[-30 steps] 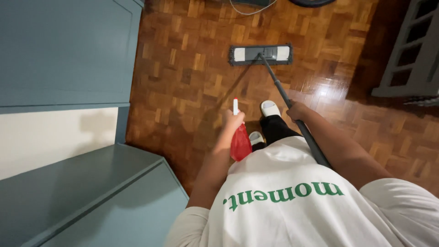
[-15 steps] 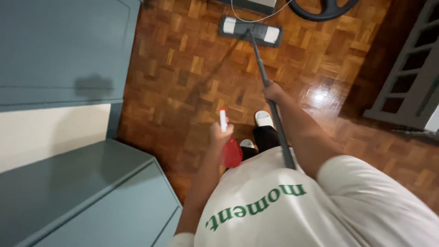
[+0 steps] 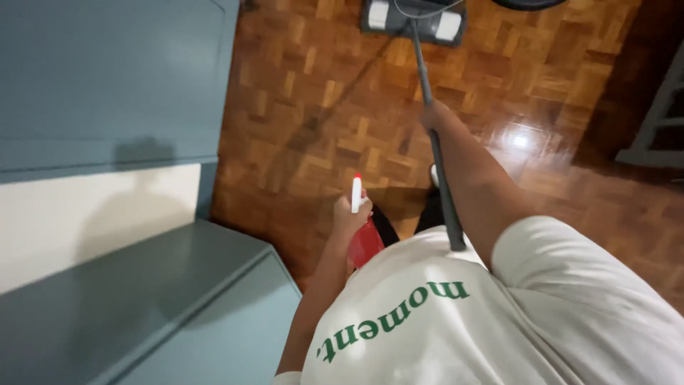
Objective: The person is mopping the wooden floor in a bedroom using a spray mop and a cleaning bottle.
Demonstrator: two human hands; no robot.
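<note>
2 hands are working here, each busy with its own tool. The left hand [image 3: 350, 216] is clenching around the neck of a red spray bottle [image 3: 365, 242], its fingers wrapped tight, with the white nozzle [image 3: 356, 192] sticking up above the knuckles. The bottle is hanging close in front of the person's cream shirt [image 3: 499, 314], just beside the lower end of the mop handle [image 3: 433, 135].

The right hand [image 3: 434, 115] is gripping that grey handle partway along its length, fingers closed around it, arm reaching forward. The handle is running from the shirt up and away to the flat mop head [image 3: 413, 18], which is lying on the parquet floor [image 3: 313, 107] at the top edge of the view, partly cut off. A thin white cable [image 3: 442, 8] is crossing over the mop head.

A glossy patch of light is showing on the floor to the right of the arm. To the left, blue-grey cabinet surfaces [image 3: 107, 78] are standing against the floor, with a pale cream panel [image 3: 85, 214] between them. A dark trouser leg and a bit of a white shoe [image 3: 433, 173] are showing below the hands.
</note>
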